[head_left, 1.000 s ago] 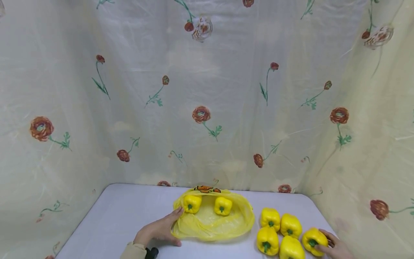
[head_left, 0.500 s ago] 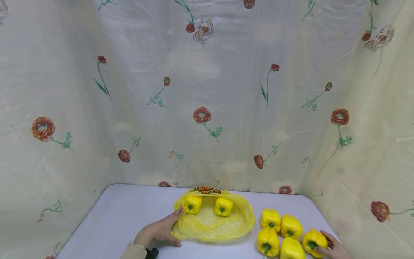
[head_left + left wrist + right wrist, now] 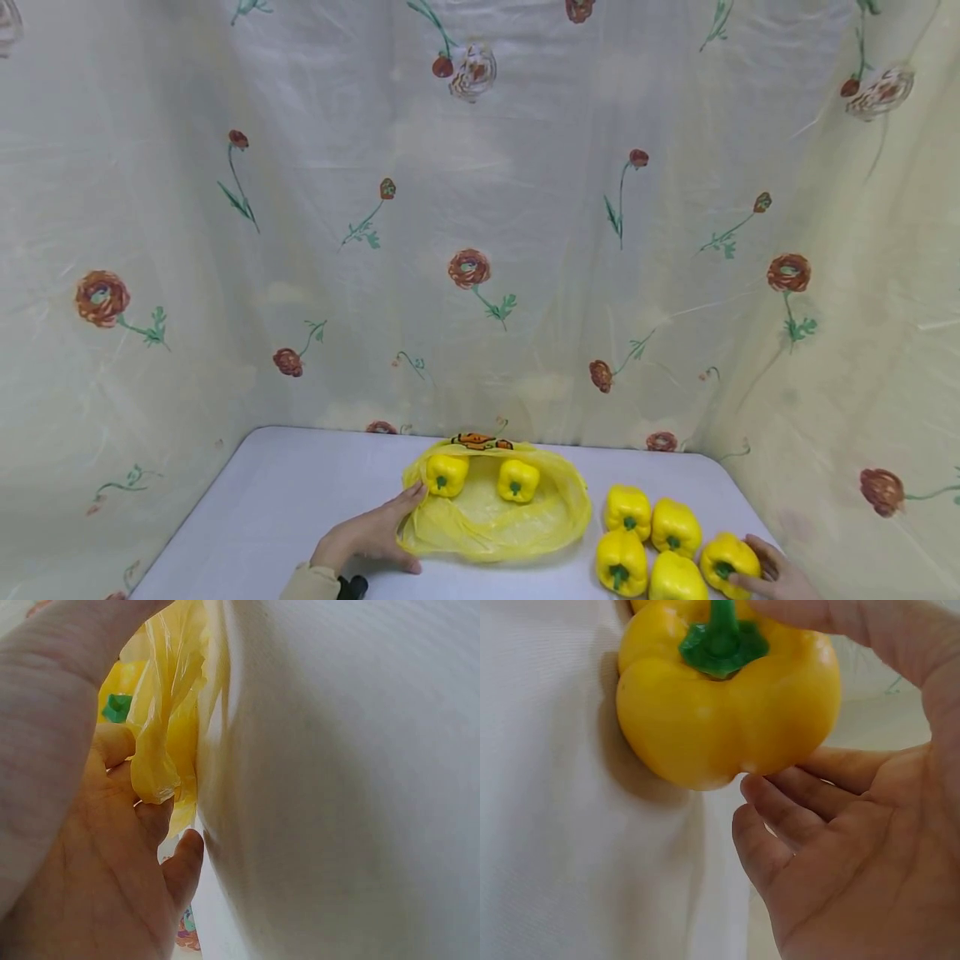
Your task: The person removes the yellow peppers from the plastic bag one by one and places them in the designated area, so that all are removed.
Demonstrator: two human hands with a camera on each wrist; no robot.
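A yellow plastic bag [image 3: 495, 529] lies on the table with its mouth facing me, and two yellow bell peppers sit inside it, one on the left [image 3: 447, 473] and one on the right [image 3: 518, 481]. My left hand [image 3: 371, 532] holds the bag's left side; in the left wrist view, plastic bunches between thumb and fingers. At the far right, my right hand [image 3: 780, 575] grips a yellow bell pepper [image 3: 727, 712] with a green stem, thumb at its top and fingers along its side. The pepper stays close to the table.
Several more yellow bell peppers [image 3: 621, 564] stand grouped between the bag and my right hand. The table [image 3: 315, 467] has a white cover. Flower-printed curtains [image 3: 540, 317] rise behind it and along both sides.
The view tilts slightly upward. Both hands, the bag and the bell peppers keep nearly the same places, with my right hand staying around its pepper.
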